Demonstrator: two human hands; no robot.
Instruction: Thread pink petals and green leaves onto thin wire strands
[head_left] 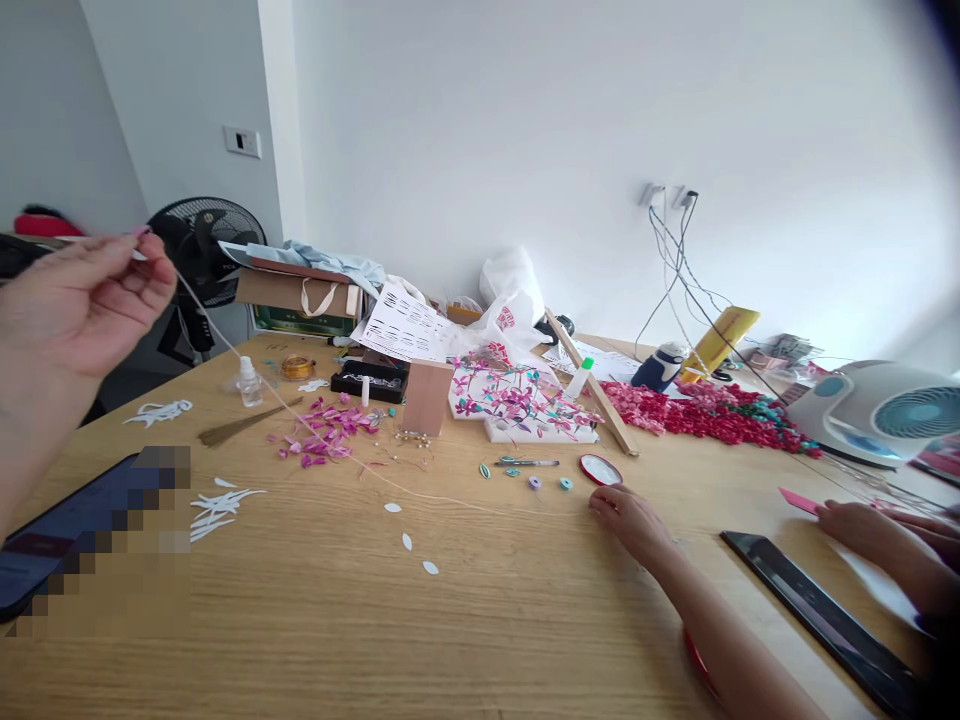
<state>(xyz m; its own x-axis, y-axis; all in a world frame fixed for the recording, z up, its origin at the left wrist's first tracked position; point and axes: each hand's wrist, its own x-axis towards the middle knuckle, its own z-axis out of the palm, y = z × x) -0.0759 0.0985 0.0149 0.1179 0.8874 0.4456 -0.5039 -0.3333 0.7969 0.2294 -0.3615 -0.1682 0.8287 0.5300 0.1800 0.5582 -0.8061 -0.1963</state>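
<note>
My left hand (pixel 112 295) is raised at the left, its thumb and fingertips pinched on one end of a pale thread (pixel 322 440). A tiny pink and white piece also shows at those fingertips, too small to name. The thread slopes down across the table to my right hand (pixel 630 520), which rests low over the wood with bent fingers closed at the thread's other end; the exact hold is hidden. Just beyond that hand is a round red-rimmed dish (pixel 601 469). Small thread spools (pixel 535 483) and a pen-like tool (pixel 527 463) lie to its left.
Magenta petals (pixel 330 430), white leaf-shaped cutouts (pixel 407 541) and a wooden block (pixel 427 398) are on the table (pixel 450 640). Flower sprigs on white foam (pixel 517 395) stand behind. A phone (pixel 60 540) lies left, a tablet (pixel 817 620) right, beside another person's hands (pixel 862 530) with a pink strip.
</note>
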